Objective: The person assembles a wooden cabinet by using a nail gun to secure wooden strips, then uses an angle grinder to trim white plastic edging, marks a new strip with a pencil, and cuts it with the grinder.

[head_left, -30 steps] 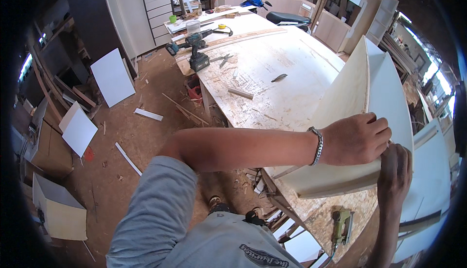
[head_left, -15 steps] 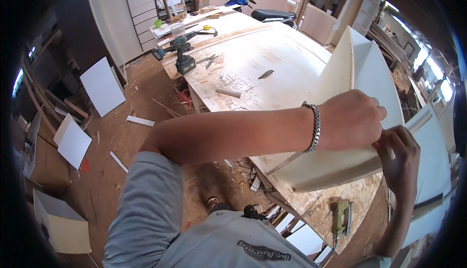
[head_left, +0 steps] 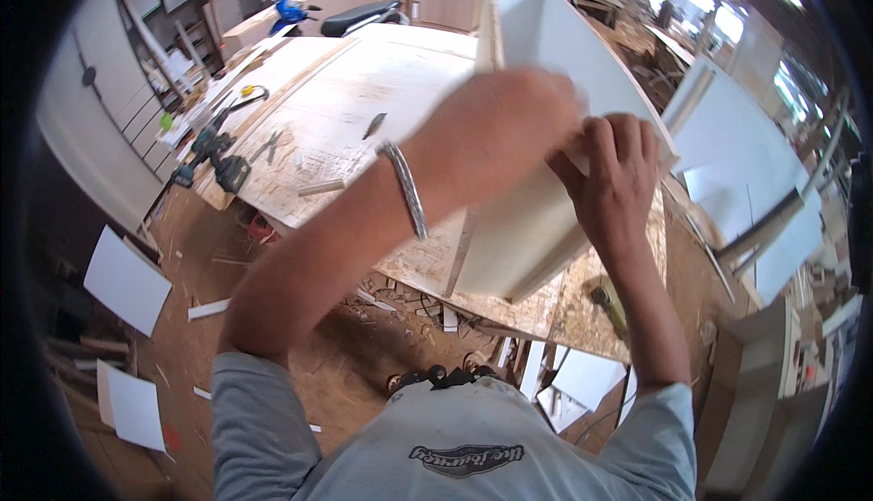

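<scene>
A pale open box of joined panels (head_left: 523,228) stands on the worktable (head_left: 400,65) in front of me. My left hand (head_left: 523,115), with a silver chain bracelet (head_left: 406,192) at the wrist, reaches across to the box's upper right edge. It looks like a closed fist, blurred by motion, with its fingers turned away from view. Close beside it, my right hand (head_left: 618,169) is at the same edge with bent, closed fingers. Whatever lies between the two hands is hidden.
A cordless drill (head_left: 223,163), pliers (head_left: 266,148) and a wood strip (head_left: 320,188) lie toward the table's left. A green power tool (head_left: 607,305) rests near the right forearm. White panels (head_left: 127,278) and offcuts litter the floor. A large white board (head_left: 737,151) leans at right.
My view has swung to the right, so the box and table appear further left. Both hands stay close together at the box's edge, and the left hand is now blurred.
</scene>
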The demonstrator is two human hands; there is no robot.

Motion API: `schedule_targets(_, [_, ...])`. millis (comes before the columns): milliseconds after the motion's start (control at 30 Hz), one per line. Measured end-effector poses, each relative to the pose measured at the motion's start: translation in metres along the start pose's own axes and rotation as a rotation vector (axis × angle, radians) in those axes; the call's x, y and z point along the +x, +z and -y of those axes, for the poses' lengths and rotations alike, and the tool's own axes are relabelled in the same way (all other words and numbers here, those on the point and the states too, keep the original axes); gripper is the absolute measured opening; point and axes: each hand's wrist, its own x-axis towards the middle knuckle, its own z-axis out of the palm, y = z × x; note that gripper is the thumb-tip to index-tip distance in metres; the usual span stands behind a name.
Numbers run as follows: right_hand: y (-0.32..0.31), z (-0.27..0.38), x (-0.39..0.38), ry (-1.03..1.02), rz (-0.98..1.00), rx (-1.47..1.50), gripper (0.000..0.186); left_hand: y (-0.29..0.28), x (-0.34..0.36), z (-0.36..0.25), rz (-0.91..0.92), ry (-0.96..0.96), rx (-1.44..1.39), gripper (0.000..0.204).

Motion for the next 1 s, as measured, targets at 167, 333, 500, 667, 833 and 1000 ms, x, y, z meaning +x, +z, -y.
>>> schedule_targets(167, [0.001,-0.026,0.006,-0.273,-0.055,-0.062,0.047,-0.009,0.008,0.023,0.060,-0.034,-0.202,0.021])
schedule_targets(333, [0.002,-0.032,0.014,-0.479,-0.090,-0.163,0.041,-0.016,-0.026,-0.003,-0.028,0.099,-0.010,0.037])
schedule_targets(500, [-0.017,-0.040,0.041,-0.519,0.315,0.039,0.037,0.000,-0.021,-0.009,-0.058,0.151,0.204,0.036])
schedule_targets(667, [-0.022,-0.022,0.038,-0.329,0.304,-0.027,0.038,-0.007,-0.011,-0.010,0.001,0.151,0.216,0.022])
schedule_targets(833, [-0.004,-0.009,-0.008,-0.113,-0.099,0.073,0.034,-0.013,0.000,-0.013,0.024,0.143,0.154,0.028])
schedule_targets(1000, [-0.004,-0.020,-0.002,-0.225,-0.135,0.068,0.031,-0.025,0.011,-0.011,0.100,0.053,-0.001,0.029])
